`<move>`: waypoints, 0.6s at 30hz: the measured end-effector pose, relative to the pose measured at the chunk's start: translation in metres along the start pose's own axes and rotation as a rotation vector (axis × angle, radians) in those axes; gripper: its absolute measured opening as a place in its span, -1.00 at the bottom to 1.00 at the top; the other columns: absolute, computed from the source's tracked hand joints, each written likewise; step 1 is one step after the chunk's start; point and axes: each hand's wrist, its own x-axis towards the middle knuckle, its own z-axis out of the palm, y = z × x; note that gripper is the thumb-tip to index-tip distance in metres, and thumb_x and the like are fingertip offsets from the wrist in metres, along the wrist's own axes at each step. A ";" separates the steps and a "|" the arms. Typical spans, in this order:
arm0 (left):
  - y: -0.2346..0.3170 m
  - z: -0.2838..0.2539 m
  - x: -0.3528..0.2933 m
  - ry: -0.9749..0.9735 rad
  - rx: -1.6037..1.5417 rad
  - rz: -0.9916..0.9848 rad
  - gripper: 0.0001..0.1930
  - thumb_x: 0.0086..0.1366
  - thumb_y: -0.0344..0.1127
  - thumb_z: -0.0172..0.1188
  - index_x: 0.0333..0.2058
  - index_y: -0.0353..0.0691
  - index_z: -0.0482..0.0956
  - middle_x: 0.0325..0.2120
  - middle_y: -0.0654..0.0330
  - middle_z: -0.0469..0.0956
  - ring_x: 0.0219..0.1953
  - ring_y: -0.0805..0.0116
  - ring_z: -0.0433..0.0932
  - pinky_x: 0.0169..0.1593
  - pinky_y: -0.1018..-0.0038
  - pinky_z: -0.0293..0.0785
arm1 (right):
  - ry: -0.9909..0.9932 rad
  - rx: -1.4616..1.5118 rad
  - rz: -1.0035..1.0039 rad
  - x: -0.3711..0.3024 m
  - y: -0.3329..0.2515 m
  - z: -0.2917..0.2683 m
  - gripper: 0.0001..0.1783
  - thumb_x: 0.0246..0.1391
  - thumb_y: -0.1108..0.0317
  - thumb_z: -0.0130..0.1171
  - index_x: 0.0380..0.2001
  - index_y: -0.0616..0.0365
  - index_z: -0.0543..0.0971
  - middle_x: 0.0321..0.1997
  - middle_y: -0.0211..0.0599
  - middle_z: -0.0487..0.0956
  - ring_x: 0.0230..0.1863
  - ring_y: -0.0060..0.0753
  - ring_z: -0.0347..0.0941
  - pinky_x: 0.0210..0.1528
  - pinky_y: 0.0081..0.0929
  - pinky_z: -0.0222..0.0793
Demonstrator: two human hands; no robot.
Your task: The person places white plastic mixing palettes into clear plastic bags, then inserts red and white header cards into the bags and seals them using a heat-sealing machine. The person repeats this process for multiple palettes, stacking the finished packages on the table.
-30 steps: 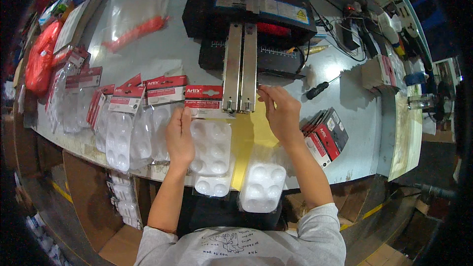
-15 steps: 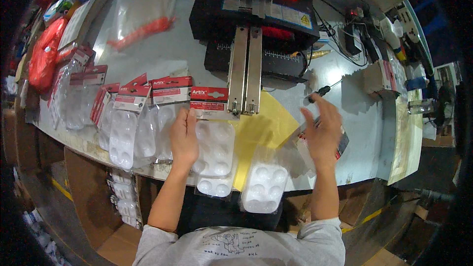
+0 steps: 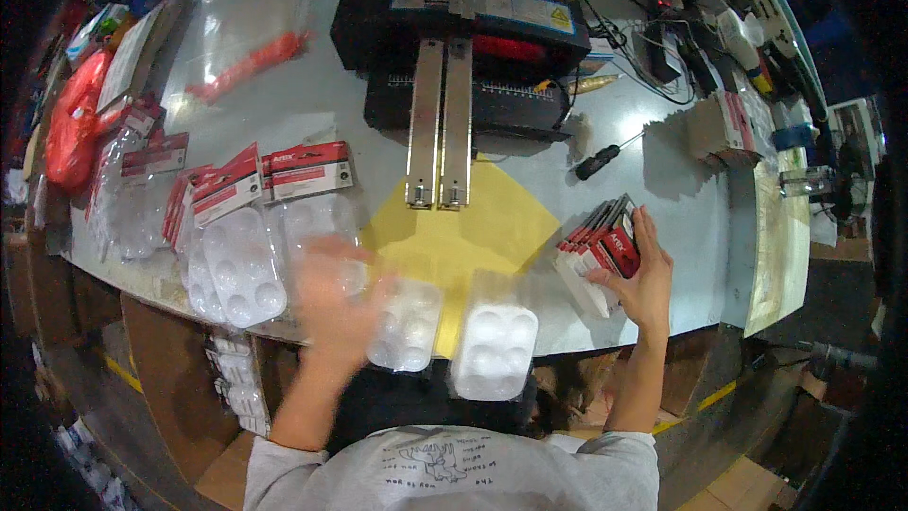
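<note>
My right hand point(image 3: 645, 276) lies at the right of the table and grips a stack of red and white header cards point(image 3: 598, 248), fingers along its right side and thumb at its near edge. My left hand point(image 3: 331, 295) is blurred by motion and hovers with its fingers apart over the near table edge, between a sealed blister pack with a red card point(image 3: 307, 172) and an empty clear blister tray point(image 3: 407, 324). A second clear tray point(image 3: 494, 352) overhangs the table edge. Between my hands is the yellow patch point(image 3: 473, 232) under the two metal rails point(image 3: 440, 123).
A black sealing machine point(image 3: 463, 28) stands at the back centre. Several finished packs point(image 3: 232, 265) lie fanned at the left, beside a red bag point(image 3: 71, 123). A screwdriver point(image 3: 605, 161), cables and small boxes sit at the right rear.
My right hand went from the rail ends out to the card stack at the right. My left hand left the pack under the rails and swung left and toward me; that pack now lies at the left.
</note>
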 end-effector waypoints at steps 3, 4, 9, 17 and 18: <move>0.036 0.057 -0.030 -0.194 -0.219 0.046 -0.75 -0.06 -0.29 0.32 -0.46 -0.25 0.46 -0.34 0.05 0.38 -0.21 0.07 0.39 -0.19 0.28 0.38 | 0.028 0.128 0.054 0.002 0.000 -0.001 0.04 -0.52 -0.05 0.44 0.11 0.20 0.33 0.24 -0.09 0.27 0.30 -0.16 0.13 0.21 -0.19 0.02; 0.041 0.066 -0.035 -0.256 -0.318 0.024 -0.80 -0.02 -0.34 0.29 -0.47 -0.27 0.45 -0.35 0.05 0.37 -0.22 0.08 0.39 -0.21 0.32 0.38 | 0.123 0.081 0.010 0.001 -0.003 -0.001 -0.14 -0.46 0.06 0.45 0.02 0.16 0.43 0.09 -0.13 0.45 0.13 -0.15 0.36 0.13 -0.26 0.16; 0.049 0.058 -0.032 -0.255 -0.639 -0.130 -0.88 0.19 -0.40 0.11 -0.39 -0.29 0.37 -0.27 0.03 0.49 -0.32 0.29 0.46 -0.28 0.44 0.38 | 0.122 0.153 0.159 -0.013 -0.042 -0.014 -0.39 -0.33 0.28 0.41 -0.11 0.19 0.48 -0.21 -0.19 0.59 -0.27 -0.25 0.55 -0.16 -0.46 0.38; 0.048 0.017 -0.032 -0.446 -1.003 -0.360 -0.87 0.31 -0.39 0.00 -0.27 -0.35 0.39 -0.40 0.21 0.63 -0.59 0.73 0.31 -0.54 0.72 0.21 | -0.234 0.505 -0.293 -0.001 -0.133 -0.020 -0.62 -0.12 0.18 0.33 -0.34 0.25 0.51 -0.55 -0.16 0.52 -0.54 -0.35 0.46 -0.47 -0.51 0.33; 0.049 0.016 -0.031 -0.385 -1.027 -0.363 -0.83 0.29 -0.38 0.04 -0.24 -0.38 0.44 -0.42 0.20 0.64 -0.55 0.71 0.39 -0.48 0.72 0.29 | -0.295 0.483 -0.283 0.002 -0.138 -0.015 -0.63 -0.13 0.18 0.34 -0.39 0.26 0.52 -0.61 -0.23 0.49 -0.59 -0.49 0.38 -0.53 -0.57 0.27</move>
